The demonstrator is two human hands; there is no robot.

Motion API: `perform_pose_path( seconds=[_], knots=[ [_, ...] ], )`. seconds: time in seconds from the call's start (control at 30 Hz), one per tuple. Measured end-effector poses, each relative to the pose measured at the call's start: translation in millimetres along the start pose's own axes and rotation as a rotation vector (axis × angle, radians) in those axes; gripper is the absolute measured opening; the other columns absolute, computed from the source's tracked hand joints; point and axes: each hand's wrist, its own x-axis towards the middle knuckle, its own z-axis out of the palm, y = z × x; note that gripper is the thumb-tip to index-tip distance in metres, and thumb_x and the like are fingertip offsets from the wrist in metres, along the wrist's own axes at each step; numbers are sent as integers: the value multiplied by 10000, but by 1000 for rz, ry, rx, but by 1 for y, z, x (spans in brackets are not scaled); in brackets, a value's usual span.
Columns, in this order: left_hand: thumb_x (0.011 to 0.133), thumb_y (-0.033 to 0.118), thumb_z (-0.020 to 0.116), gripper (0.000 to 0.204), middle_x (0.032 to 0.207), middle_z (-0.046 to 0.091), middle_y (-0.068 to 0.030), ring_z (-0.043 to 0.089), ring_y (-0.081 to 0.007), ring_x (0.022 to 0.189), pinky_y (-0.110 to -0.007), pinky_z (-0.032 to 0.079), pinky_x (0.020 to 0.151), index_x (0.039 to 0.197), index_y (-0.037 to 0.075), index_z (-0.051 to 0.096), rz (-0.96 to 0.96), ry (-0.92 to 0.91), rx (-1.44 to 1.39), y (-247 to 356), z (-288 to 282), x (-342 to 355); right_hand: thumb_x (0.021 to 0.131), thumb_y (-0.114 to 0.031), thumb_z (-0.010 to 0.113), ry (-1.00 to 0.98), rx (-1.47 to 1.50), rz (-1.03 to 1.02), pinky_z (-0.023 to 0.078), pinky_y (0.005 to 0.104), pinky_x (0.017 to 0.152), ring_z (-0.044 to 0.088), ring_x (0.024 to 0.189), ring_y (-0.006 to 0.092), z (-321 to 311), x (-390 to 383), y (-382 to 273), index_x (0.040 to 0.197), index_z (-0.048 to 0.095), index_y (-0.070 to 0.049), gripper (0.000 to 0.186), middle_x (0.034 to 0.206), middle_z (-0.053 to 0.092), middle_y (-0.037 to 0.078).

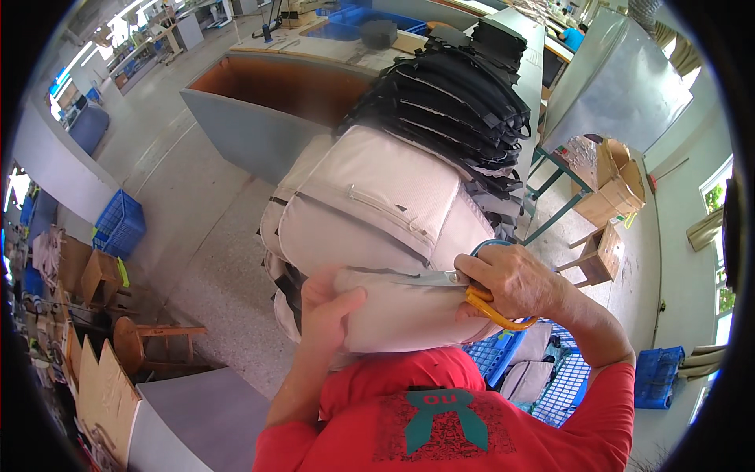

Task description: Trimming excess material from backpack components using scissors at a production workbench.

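A stack of beige sewn bags (pixel 370 224), with a zipper and dark edging on the top one, lies in front of me. My left hand (pixel 326 307) grips the near part, a beige fabric panel (pixel 405 318) with a grey edge strip, thumb on top and fingers partly hidden. In my right hand (pixel 515 283) is a pair of scissors (pixel 503 316) with an orange-yellow handle loop and a blue one. Their metal part lies along the panel's upper edge; the blade tips cannot be made out against the grey strip.
Behind the beige bags rises a tall pile of black sewn pieces (pixel 456 102). An open grey bin (pixel 267 130) stands at far left. Blue crates (pixel 562 393) with grey pieces sit low at right, near a wooden stool (pixel 598 256) and a cardboard box (pixel 617 181).
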Motion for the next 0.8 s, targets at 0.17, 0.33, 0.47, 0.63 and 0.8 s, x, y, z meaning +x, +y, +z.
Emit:
perform_pose_path(
  seconds=[0.17,0.33,0.47,0.63,0.8],
  knots=[
    [707,-59,597,372,1024,607,-115,592,-200,932,-316,470,835,1075,-25,564,17,12,27,-3,-3,-2,810,-376,628,32,-14,-34,414,311,433,495,488,180,4,-2,-1,899,536,-42,358,564,462,46],
    [706,-52,625,378,1016,604,-109,589,-200,931,-313,474,822,1076,-16,559,-8,13,-6,-2,0,-1,786,-429,637,91,-129,31,413,304,442,511,515,179,1,4,-12,916,532,-43,421,592,473,69],
    [703,-45,648,385,1010,598,-100,586,-191,920,-310,475,810,1076,-13,555,-19,12,-1,-4,-2,-2,782,-435,639,63,-110,22,413,301,445,517,528,181,2,4,-10,932,533,-43,434,604,477,79],
    [700,-51,659,389,1001,591,-89,577,-169,900,-296,471,796,1074,-13,561,23,16,69,-4,1,-2,791,-415,637,-5,-134,26,408,301,435,516,520,185,3,-2,-10,955,538,-48,413,592,472,72],
    [727,-42,661,362,989,596,-79,569,-142,883,-257,465,781,1076,-20,564,3,-27,107,-1,12,-3,759,-425,664,28,-109,59,425,330,510,517,587,218,-10,7,-18,974,535,-42,457,650,484,94]
  ],
)
